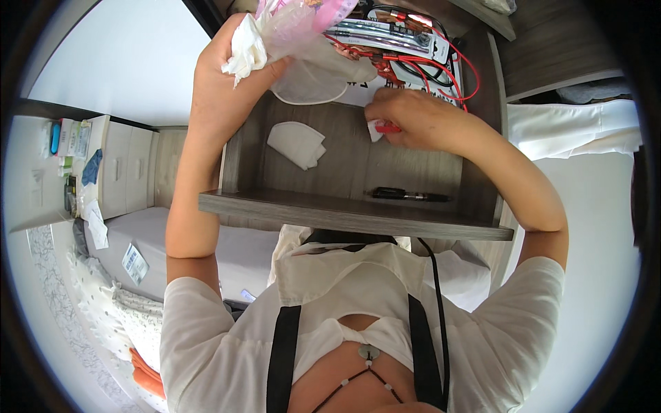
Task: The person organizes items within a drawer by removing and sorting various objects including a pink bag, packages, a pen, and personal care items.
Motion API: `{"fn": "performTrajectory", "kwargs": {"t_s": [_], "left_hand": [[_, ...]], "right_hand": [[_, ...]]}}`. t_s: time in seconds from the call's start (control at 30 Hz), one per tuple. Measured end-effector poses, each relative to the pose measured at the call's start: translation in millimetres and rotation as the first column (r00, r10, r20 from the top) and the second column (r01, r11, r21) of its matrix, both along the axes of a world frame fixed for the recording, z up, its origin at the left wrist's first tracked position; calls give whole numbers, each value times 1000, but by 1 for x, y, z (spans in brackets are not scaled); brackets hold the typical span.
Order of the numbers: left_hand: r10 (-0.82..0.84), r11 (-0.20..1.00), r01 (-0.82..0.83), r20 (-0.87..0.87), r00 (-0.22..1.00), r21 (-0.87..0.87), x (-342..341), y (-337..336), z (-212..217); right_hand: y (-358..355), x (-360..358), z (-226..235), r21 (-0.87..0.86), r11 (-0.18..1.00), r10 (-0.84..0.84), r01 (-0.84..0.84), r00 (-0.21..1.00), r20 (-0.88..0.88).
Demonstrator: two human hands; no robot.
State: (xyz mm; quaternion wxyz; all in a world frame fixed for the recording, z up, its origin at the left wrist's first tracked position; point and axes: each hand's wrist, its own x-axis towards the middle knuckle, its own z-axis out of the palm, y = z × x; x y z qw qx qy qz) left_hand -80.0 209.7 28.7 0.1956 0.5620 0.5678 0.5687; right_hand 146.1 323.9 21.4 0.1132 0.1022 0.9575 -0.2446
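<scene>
My left hand [219,86] is closed at the drawer's left side, gripping a crumpled white tissue [246,49] together with a clear and pink plastic bag [303,38]. The bag hangs over the drawer's far part. Inside the grey wooden drawer [344,210], my right hand [416,118] is closed on a small red and white item [385,128], mostly covered by the fingers. A folded white paper piece [296,144] lies on the drawer bottom between my hands. Closer to the front panel rests a black pen [410,195].
Red and black cables [444,69] and packaged slim items [389,38] fill the drawer's far end. A white curtain-like cloth [571,127] hangs at the right. To the left stand a white cabinet [127,165] and a grey bed [148,230]. A black cord [435,275] runs down beside me.
</scene>
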Motion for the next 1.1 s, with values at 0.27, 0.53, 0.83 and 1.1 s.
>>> {"fn": "performTrajectory", "kwargs": {"t_s": [0.27,0.53,0.83,1.1], "left_hand": [[31,999,-31,16,999,-11,-2,-1,-2],[75,996,-87,303,950,24,4,-2,6],[62,997,-80,694,717,-6,-13,-18,-7],[19,999,-31,658,753,7,-4,-25,9]], "right_hand": [[-2,17,23,-181,983,62,-18,968,245],[-9,19,19,-155,987,-40,43,999,18],[12,-7,14,247,962,-116,116,993,-16],[52,11,60,252,671,-457,698,656,-600]]}}
